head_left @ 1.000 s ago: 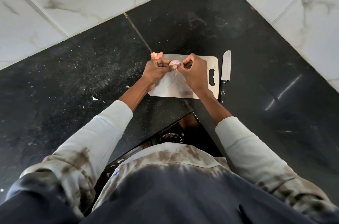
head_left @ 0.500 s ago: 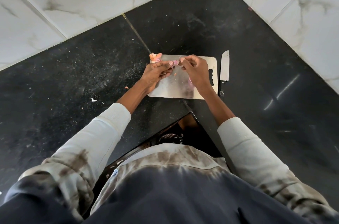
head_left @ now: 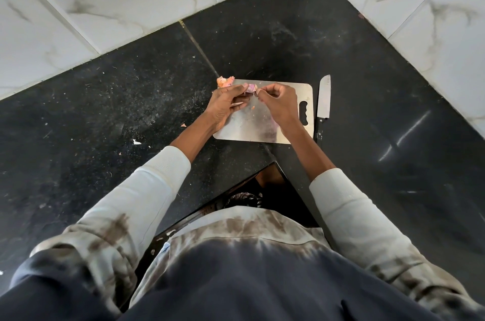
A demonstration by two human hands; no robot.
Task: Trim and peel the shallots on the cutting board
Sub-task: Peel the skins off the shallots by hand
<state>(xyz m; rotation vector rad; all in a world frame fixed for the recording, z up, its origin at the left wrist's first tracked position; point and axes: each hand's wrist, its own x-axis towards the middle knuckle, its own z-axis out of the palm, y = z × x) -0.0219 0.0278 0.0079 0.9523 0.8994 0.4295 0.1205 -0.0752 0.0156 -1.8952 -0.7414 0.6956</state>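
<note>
Both forearms reach forward from pale sleeves over the black table (head_left: 105, 110). Above the cutting board (head_left: 252, 126), the left hand (head_left: 225, 105) curls round a shallot (head_left: 251, 87), while the right hand (head_left: 279, 104) pinches its skin at the tip. Beyond lie peelings (head_left: 225, 81); a knife (head_left: 323, 102) rests beside the board.
</note>
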